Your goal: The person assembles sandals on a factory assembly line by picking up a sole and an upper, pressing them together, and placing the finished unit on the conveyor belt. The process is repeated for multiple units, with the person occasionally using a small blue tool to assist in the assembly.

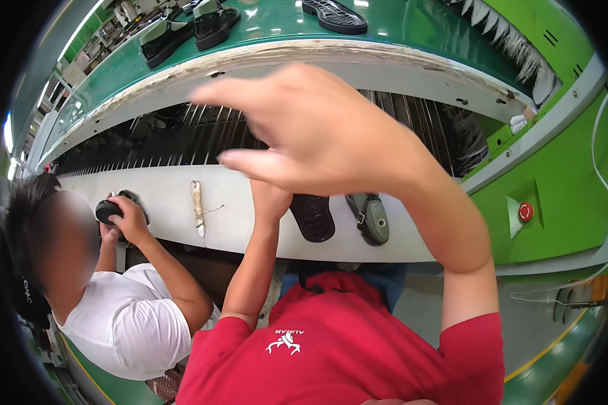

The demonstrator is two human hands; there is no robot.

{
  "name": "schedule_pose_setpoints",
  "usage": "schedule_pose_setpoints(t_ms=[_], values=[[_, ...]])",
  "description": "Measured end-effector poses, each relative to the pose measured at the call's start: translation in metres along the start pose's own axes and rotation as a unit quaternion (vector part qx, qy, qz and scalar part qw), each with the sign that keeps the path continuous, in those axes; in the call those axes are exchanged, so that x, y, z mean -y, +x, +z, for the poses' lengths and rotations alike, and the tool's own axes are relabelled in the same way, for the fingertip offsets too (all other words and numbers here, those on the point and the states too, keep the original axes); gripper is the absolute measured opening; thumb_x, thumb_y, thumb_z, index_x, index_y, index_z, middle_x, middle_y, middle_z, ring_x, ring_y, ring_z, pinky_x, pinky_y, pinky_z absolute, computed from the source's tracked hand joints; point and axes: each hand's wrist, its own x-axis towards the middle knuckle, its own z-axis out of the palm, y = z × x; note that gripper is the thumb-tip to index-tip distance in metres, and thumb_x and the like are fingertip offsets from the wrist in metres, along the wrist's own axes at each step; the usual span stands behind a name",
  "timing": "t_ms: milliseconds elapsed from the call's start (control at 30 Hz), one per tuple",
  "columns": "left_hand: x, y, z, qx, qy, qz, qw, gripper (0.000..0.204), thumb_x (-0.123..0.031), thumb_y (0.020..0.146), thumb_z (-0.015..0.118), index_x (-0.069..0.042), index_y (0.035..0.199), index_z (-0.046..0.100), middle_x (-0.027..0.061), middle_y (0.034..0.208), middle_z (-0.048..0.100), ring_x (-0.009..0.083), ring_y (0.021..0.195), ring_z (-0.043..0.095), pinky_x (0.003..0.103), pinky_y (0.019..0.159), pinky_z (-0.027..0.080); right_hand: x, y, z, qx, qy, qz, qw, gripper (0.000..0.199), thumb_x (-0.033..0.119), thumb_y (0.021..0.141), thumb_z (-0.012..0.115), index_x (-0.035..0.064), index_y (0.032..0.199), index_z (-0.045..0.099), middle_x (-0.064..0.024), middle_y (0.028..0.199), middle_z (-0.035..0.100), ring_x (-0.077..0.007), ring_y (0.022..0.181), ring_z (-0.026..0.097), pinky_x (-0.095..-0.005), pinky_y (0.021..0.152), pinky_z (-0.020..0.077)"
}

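My right hand (297, 131) is raised over the middle of the bench, slightly blurred. Its index finger and thumb point left with a gap between them, and nothing shows in it. Behind and below it, my left hand (270, 201) reaches up past the white ledge, its fingers hidden by the right hand. Beside the left hand a black shoe sole (314, 219) lies on the ledge, its upper end covered. Just right of the sole sits a grey-green shoe (369, 219) with a strap.
At left, a co-worker in a white shirt (132, 317) handles a black shoe part (108, 211). A wrapped-handled blade (197, 206) lies on the white ledge (162, 223). Metal rollers (203, 145) run behind. Shoes (213, 23) and a sole (334, 16) sit on the green belt; a red button (525, 212) is right.
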Motion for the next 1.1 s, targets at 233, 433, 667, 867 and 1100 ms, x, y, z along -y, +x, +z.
schedule_pose_setpoints(t_ms=[233,433,667,867,1100], values=[[-0.023,-0.008,0.000,-0.025,-0.038,-0.056,0.997,0.020,-0.009,0.104,0.083,0.002,0.120,0.077,0.0034,0.105,0.079,0.0096,0.097,0.071,0.026,0.088,0.058,-0.064,-0.108,0.084,-0.141,0.131,0.173,0.966,0.060,0.021,0.095,0.090,0.0061,0.147,0.065,-0.0102,0.113,0.065,-0.0204,0.099,0.069,-0.0351,0.088,0.0591],[-0.065,-0.018,0.011,-0.004,-0.046,-0.024,0.999,0.019,-0.007,0.101,0.085,0.001,0.116,0.077,0.0050,0.109,0.078,0.0115,0.095,0.074,0.025,0.083,0.060,-0.043,-0.136,0.113,-0.316,0.207,0.188,0.907,0.038,0.009,0.093,0.092,0.0046,0.126,0.075,-0.0084,0.107,0.073,-0.0175,0.093,0.073,-0.0314,0.079,0.0602],[-0.101,-0.035,0.003,0.087,0.025,0.063,0.994,0.021,-0.011,0.094,0.092,0.001,0.108,0.080,0.0062,0.086,0.074,0.0119,0.071,0.065,0.026,0.060,0.047,-0.013,-0.158,0.106,-0.369,0.223,0.116,0.895,0.023,0.004,0.100,0.085,-0.0018,0.121,0.076,-0.0131,0.112,0.075,-0.0179,0.096,0.071,-0.0294,0.081,0.0580],[-0.095,-0.035,0.003,0.118,-0.014,0.020,0.993,0.017,-0.007,0.098,0.087,0.002,0.110,0.079,0.0059,0.085,0.074,0.0099,0.075,0.067,0.026,0.065,0.050,-0.007,-0.167,0.106,-0.353,0.303,0.155,0.871,0.023,0.006,0.103,0.082,-0.0020,0.123,0.074,-0.0128,0.114,0.072,-0.0162,0.097,0.070,-0.0282,0.084,0.0567],[-0.047,-0.026,0.004,0.072,-0.047,-0.134,0.987,0.017,-0.011,0.106,0.081,0.003,0.114,0.078,0.0034,0.096,0.080,0.0067,0.085,0.072,0.023,0.075,0.058,-0.041,-0.195,0.108,-0.247,0.069,0.323,0.911,0.062,0.034,0.099,0.086,0.0039,0.148,0.064,-0.0136,0.123,0.067,-0.0248,0.101,0.070,-0.0387,0.090,0.0577]])
